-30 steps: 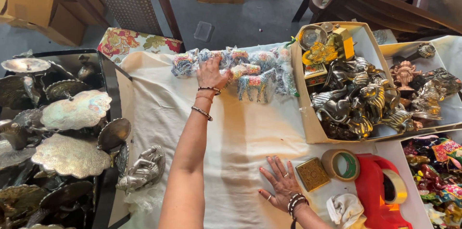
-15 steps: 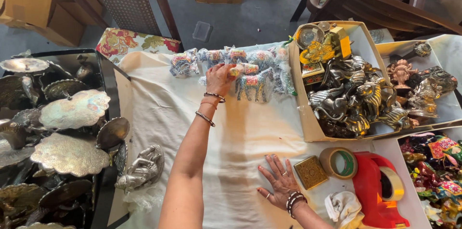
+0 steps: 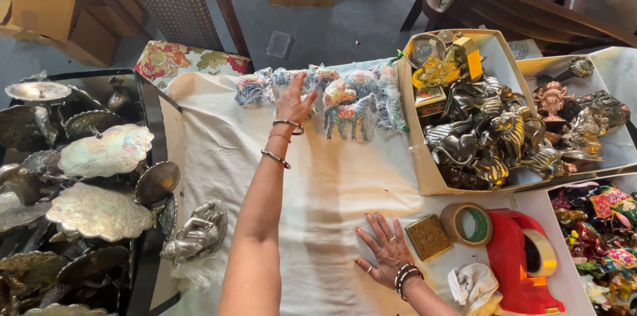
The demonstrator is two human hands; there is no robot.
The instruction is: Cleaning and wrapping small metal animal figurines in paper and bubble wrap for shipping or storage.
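My left hand (image 3: 295,100) reaches far across the white cloth (image 3: 332,176) and rests, fingers apart, on a plastic-wrapped painted animal figurine (image 3: 292,80). That figurine stands in a row of such figurines (image 3: 348,107) along the far edge. Bangles circle the left wrist. My right hand (image 3: 385,249) lies flat on the cloth near me, fingers spread, holding nothing. A small square gold box (image 3: 429,236) sits just to its right.
A cardboard box (image 3: 424,180) of metal animal figurines stands at right. Beside the gold box are a tape roll (image 3: 468,223) and a red tape dispenser (image 3: 517,263). Engraved metal dishes (image 3: 106,150) fill a tray at left, with a silver figurine (image 3: 196,233) beside it. Boxes and chairs stand beyond.
My left hand has shifted a little along the row of wrapped figurines. My right hand has stayed flat on the cloth.
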